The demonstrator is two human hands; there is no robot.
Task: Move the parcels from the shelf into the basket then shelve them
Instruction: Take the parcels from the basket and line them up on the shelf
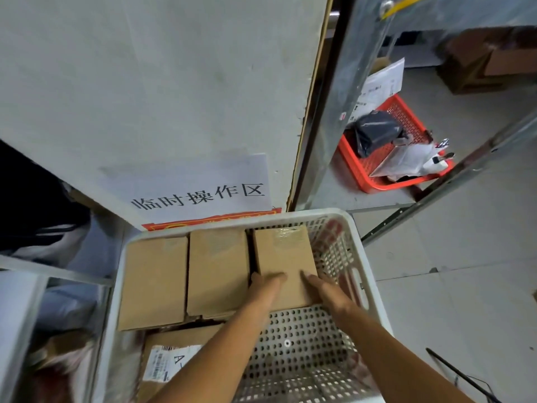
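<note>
Both hands are resting on the rightmost cardboard parcel [283,257] inside the white perforated basket [364,266]. The left hand [266,289] and right hand [327,292] are lying flat, fingers straight, pressing its near end without curling round it. Two more parcels [186,274] are sitting just to its left, touching. A fourth labelled parcel [171,362] is lying nearer, partly hidden by the left forearm. Behind, a red basket [374,178] is holding blurred bags.
</note>
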